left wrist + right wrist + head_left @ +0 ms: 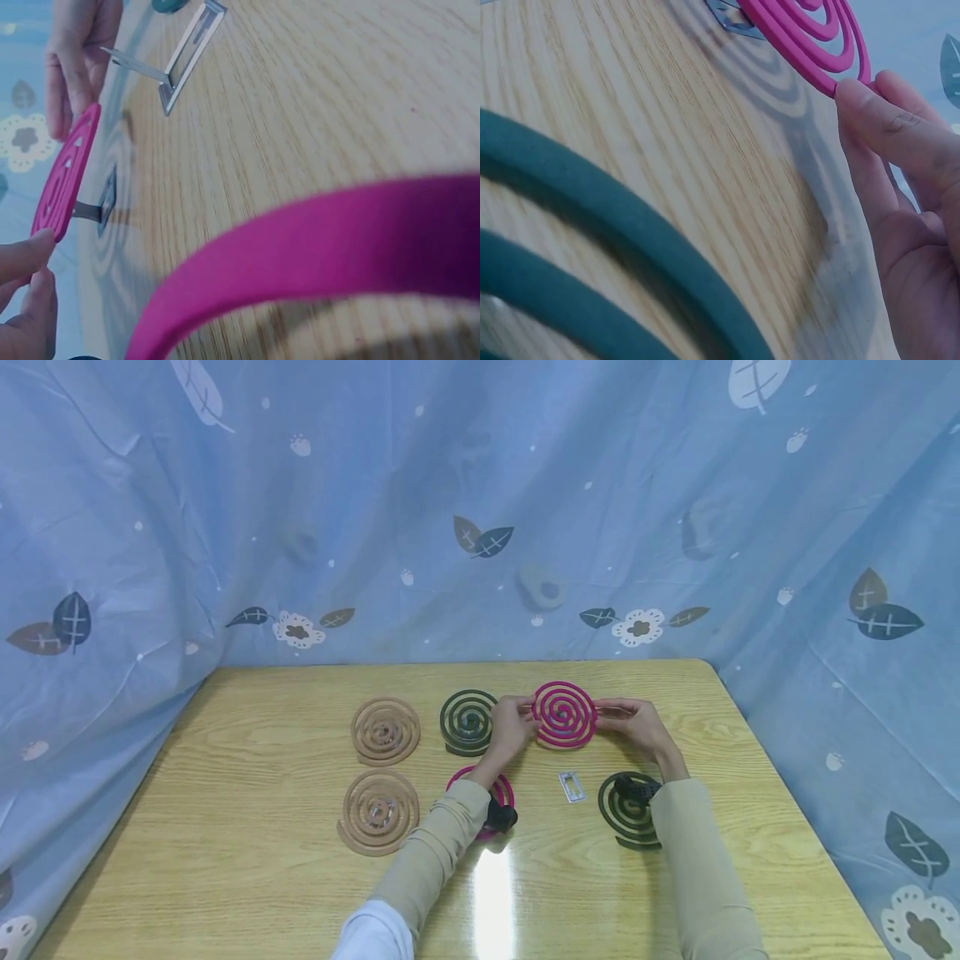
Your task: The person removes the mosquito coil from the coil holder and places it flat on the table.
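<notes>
A pink mosquito coil [563, 716] is raised over the back of the table between both hands. My left hand [510, 727] pinches its left edge between thumb and fingers. On the opposite edge, my right hand [636, 725] pinches the rim with thumb and fingertips. In the left wrist view a thin metal stand [109, 204] is on the table beneath the coil, its upright tab reaching the coil's underside. Another metal stand [572, 787] lies closer to the front, with its tab bent up.
Two tan coils [380, 812] are at the left. A dark green coil [467, 727] is beside my left hand, and another green coil [622, 827] lies under my right forearm. A second pink coil [506, 781] is partly covered by my left wrist. Patterned blue curtain [480, 568] borders the wooden table.
</notes>
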Demonstrator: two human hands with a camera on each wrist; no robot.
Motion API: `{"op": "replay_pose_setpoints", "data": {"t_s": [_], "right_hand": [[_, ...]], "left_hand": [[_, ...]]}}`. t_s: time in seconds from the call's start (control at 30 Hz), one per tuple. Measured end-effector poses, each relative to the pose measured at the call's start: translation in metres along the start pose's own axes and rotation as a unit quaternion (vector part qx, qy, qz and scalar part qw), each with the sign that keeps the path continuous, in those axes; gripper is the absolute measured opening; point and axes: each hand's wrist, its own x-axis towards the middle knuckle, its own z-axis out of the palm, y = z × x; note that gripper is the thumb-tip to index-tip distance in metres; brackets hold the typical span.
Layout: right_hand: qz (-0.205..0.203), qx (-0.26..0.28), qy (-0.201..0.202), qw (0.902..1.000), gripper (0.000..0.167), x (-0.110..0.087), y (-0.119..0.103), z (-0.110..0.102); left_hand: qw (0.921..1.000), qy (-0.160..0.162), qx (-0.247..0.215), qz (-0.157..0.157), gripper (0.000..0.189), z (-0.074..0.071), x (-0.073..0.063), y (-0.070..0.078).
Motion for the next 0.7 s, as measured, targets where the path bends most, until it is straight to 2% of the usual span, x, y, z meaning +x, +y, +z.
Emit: {"op": "replay_pose_setpoints", "data": {"t_s": [0.13,0.33,0.5,0.7], "right_hand": [[0.002,0.006,0.007,1.0,0.041,-0.002,0.0,-0.003],[-0.003,0.046,0.006,0.9989,0.043,-0.006,0.002,-0.009],[-0.001,0.064,0.005,0.9979,0.044,-0.009,0.001,-0.014],[0.003,0.054,0.008,0.9985,0.046,-0.013,0.001,-0.021]], "left_hand": [[0.9998,0.0,-0.004,0.021,0.036,0.001,-0.001,0.0],[0.9982,-0.001,-0.002,0.061,0.033,0.004,-0.001,0.001],[0.9989,-0.01,0.0,0.047,0.033,0.008,-0.001,0.002],[0.9984,-0.029,-0.038,0.03,0.032,0.013,-0.004,0.005]]}}
